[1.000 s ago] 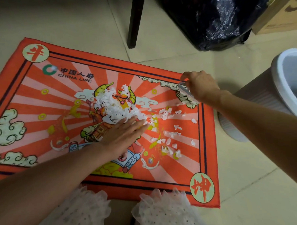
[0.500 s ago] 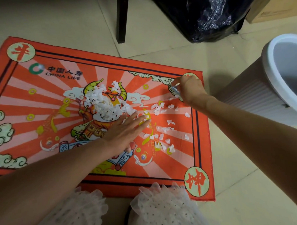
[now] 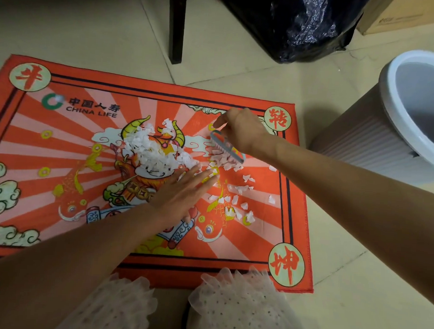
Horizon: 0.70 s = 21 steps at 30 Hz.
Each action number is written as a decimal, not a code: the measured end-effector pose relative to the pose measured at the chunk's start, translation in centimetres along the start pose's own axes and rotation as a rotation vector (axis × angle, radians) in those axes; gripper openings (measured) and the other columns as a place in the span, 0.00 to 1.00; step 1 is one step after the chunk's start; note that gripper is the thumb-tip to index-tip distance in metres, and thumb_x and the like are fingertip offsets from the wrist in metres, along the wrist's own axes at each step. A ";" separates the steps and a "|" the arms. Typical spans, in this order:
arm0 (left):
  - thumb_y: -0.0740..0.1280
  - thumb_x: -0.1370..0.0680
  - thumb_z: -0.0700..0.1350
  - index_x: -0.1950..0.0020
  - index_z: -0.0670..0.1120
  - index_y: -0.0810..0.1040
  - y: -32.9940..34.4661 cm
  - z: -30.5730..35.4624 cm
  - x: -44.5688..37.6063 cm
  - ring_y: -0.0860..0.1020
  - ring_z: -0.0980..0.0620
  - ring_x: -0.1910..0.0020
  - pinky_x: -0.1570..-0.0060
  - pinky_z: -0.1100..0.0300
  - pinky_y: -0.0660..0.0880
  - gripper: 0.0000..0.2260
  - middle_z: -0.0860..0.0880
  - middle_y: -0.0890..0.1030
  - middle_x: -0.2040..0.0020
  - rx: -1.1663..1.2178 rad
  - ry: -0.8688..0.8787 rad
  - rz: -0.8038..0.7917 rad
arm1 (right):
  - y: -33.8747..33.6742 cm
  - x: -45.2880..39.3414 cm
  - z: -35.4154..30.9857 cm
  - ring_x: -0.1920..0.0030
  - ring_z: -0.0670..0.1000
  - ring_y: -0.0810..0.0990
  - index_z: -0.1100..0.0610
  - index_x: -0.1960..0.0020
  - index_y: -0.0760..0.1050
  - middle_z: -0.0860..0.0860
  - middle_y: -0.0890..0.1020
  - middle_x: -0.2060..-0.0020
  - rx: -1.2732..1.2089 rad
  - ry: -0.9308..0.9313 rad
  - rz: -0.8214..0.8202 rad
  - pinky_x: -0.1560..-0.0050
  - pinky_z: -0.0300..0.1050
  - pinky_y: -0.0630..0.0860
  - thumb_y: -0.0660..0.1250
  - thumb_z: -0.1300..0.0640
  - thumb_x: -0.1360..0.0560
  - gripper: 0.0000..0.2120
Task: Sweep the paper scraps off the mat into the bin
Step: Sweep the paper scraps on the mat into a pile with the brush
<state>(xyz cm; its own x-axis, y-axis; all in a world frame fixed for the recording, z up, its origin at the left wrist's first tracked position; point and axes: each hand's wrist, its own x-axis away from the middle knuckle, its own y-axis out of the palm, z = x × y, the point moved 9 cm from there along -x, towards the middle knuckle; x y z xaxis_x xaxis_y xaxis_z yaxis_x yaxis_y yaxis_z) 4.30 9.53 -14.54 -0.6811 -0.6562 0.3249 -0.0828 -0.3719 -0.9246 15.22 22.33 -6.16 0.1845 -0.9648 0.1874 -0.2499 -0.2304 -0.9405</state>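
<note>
Paper scraps (image 3: 150,151) are lying heaped at the middle of our red mat (image 3: 63,137), with loose bits scattered toward its right side.

We're pressing our left hand (image 3: 182,192) flat beside the heap, fingers straight and together, while our right hand (image 3: 239,130) is gripping a small grey brush (image 3: 226,150), its bristles touching the scraps. The white-rimmed bin (image 3: 387,102) is standing on the floor just off the mat's right edge.

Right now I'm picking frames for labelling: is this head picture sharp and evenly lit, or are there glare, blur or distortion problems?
Head view: soft, dim warm light, no hard shadows; glare only on the black bag; the scraps and mat print read clearly; slight blur on the brush in the right hand; wide-angle bending enlarges the forearms at the edges.
</note>
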 end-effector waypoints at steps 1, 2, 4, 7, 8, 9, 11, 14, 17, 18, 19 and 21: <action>0.75 0.30 0.46 0.21 0.52 0.37 0.0 0.0 0.0 0.40 0.47 0.21 0.24 0.46 0.45 0.53 0.51 0.42 0.20 0.000 -0.001 -0.001 | -0.1 0.0 0.0 0.42 0.56 0.79 0.55 0.38 0.78 0.56 0.81 0.43 -0.006 0.002 -0.004 0.42 0.49 0.75 0.65 0.59 0.22 0.12; 0.75 0.30 0.45 0.21 0.52 0.37 0.0 0.0 0.0 0.39 0.47 0.21 0.24 0.46 0.45 0.53 0.51 0.41 0.20 0.000 -0.004 -0.001 | -0.3 0.0 0.1 0.42 0.56 0.79 0.55 0.38 0.77 0.56 0.81 0.43 -0.009 0.008 -0.006 0.42 0.48 0.75 0.65 0.60 0.22 0.13; 0.75 0.29 0.44 0.21 0.52 0.37 0.1 0.0 0.0 0.39 0.48 0.21 0.24 0.46 0.45 0.52 0.51 0.41 0.20 -0.004 -0.010 -0.002 | -1.1 -0.3 0.7 0.43 0.57 0.79 0.53 0.38 0.77 0.56 0.81 0.43 0.006 0.017 0.005 0.43 0.47 0.75 0.65 0.60 0.22 0.13; 0.74 0.28 0.44 0.21 0.51 0.38 -0.1 0.0 0.1 0.39 0.47 0.21 0.24 0.46 0.45 0.51 0.50 0.41 0.20 -0.008 -0.010 0.003 | -2.0 -0.6 2.2 0.46 0.58 0.80 0.51 0.38 0.78 0.57 0.80 0.43 0.061 0.053 0.018 0.47 0.47 0.75 0.66 0.59 0.22 0.13; 0.73 0.28 0.44 0.21 0.51 0.38 -0.2 0.1 0.2 0.39 0.47 0.22 0.24 0.46 0.44 0.50 0.50 0.41 0.20 -0.005 -0.009 0.005 | -2.0 -0.5 2.6 0.47 0.59 0.81 0.51 0.39 0.78 0.58 0.80 0.43 0.075 0.063 0.018 0.48 0.47 0.76 0.66 0.57 0.22 0.13; 0.73 0.27 0.44 0.21 0.51 0.38 -0.3 0.1 0.3 0.38 0.47 0.22 0.24 0.46 0.44 0.50 0.50 0.41 0.20 -0.001 -0.007 0.003 | -2.0 -0.4 2.8 0.47 0.60 0.81 0.50 0.39 0.78 0.58 0.80 0.43 0.087 0.069 0.017 0.48 0.47 0.76 0.66 0.56 0.22 0.13; 0.73 0.27 0.45 0.21 0.51 0.37 -0.1 -0.1 0.6 0.37 0.48 0.22 0.23 0.46 0.44 0.49 0.50 0.40 0.20 0.000 -0.006 -0.003 | -1.6 0.1 3.0 0.46 0.60 0.81 0.50 0.39 0.78 0.58 0.81 0.43 0.087 0.077 0.024 0.48 0.47 0.76 0.65 0.56 0.22 0.12; 0.74 0.28 0.47 0.21 0.51 0.37 0.3 -0.8 0.9 0.37 0.47 0.22 0.23 0.49 0.41 0.51 0.50 0.40 0.20 0.003 -0.006 0.003 | -0.4 0.5 2.2 0.44 0.59 0.80 0.51 0.39 0.78 0.57 0.81 0.43 0.079 0.069 0.025 0.49 0.45 0.74 0.63 0.58 0.21 0.12; 0.74 0.28 0.46 0.22 0.51 0.35 0.3 -1.7 1.3 0.38 0.46 0.22 0.25 0.49 0.40 0.52 0.50 0.40 0.20 -0.005 -0.015 0.014 | 0.8 0.6 0.5 0.42 0.60 0.79 0.50 0.39 0.78 0.57 0.80 0.41 0.113 0.043 0.007 0.47 0.45 0.74 0.63 0.60 0.22 0.14; 0.74 0.27 0.45 0.22 0.51 0.35 0.2 -2.0 1.4 0.38 0.46 0.22 0.25 0.49 0.40 0.51 0.49 0.40 0.20 -0.015 -0.019 0.019 | 1.0 0.5 0.0 0.42 0.60 0.79 0.51 0.38 0.78 0.57 0.79 0.40 0.104 0.040 0.007 0.46 0.46 0.74 0.63 0.60 0.22 0.14; 0.74 0.28 0.46 0.22 0.50 0.35 0.1 -2.1 1.5 0.39 0.46 0.22 0.24 0.48 0.41 0.51 0.49 0.40 0.20 -0.022 -0.024 0.019 | 1.1 0.4 -0.5 0.42 0.60 0.79 0.51 0.38 0.78 0.57 0.79 0.40 0.083 0.035 0.008 0.44 0.47 0.75 0.62 0.59 0.22 0.14; 0.75 0.29 0.48 0.21 0.50 0.36 0.2 -2.4 1.6 0.40 0.46 0.21 0.24 0.47 0.42 0.53 0.49 0.41 0.20 -0.015 -0.035 0.017 | 1.5 0.5 -1.9 0.41 0.59 0.79 0.52 0.38 0.77 0.57 0.79 0.40 0.064 0.019 0.010 0.43 0.47 0.75 0.62 0.58 0.21 0.13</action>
<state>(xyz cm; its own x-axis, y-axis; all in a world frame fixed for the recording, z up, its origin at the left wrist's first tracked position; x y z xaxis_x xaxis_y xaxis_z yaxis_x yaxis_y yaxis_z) 1.48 9.97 -14.63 -0.6568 -0.6850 0.3152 -0.0825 -0.3503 -0.9330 13.13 21.30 -6.93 0.1636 -0.9695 0.1826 -0.1900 -0.2126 -0.9585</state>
